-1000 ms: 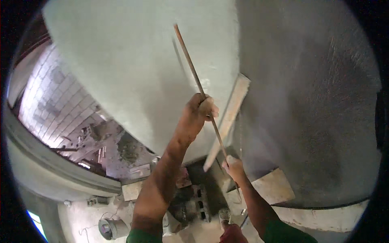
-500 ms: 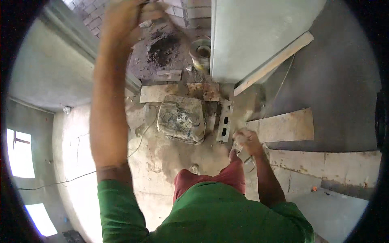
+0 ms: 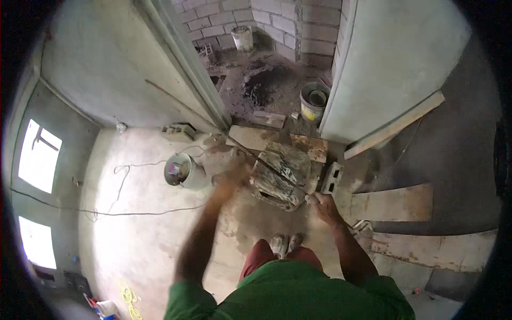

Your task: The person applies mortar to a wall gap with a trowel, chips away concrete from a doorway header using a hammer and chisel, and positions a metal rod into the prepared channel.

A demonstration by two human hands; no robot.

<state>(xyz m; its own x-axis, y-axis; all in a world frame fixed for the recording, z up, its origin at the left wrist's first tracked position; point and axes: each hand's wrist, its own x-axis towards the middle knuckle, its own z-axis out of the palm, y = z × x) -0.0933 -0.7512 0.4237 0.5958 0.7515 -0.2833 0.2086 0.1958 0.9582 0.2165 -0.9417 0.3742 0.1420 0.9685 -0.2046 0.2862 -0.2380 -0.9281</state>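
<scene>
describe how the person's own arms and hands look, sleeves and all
Green short sleeves cover the upper arms. The left forearm and right forearm are bare. The right hand is ungloved; the left hand is motion-blurred, but also looks ungloved.

The right hand (image 3: 323, 207) holds a thin rod (image 3: 276, 172) above a mottled bundle (image 3: 297, 159), the blurred left hand (image 3: 237, 175) apparently beside the rod

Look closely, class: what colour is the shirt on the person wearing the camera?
The shirt is green, seen best in the head view, lower edge.
</scene>
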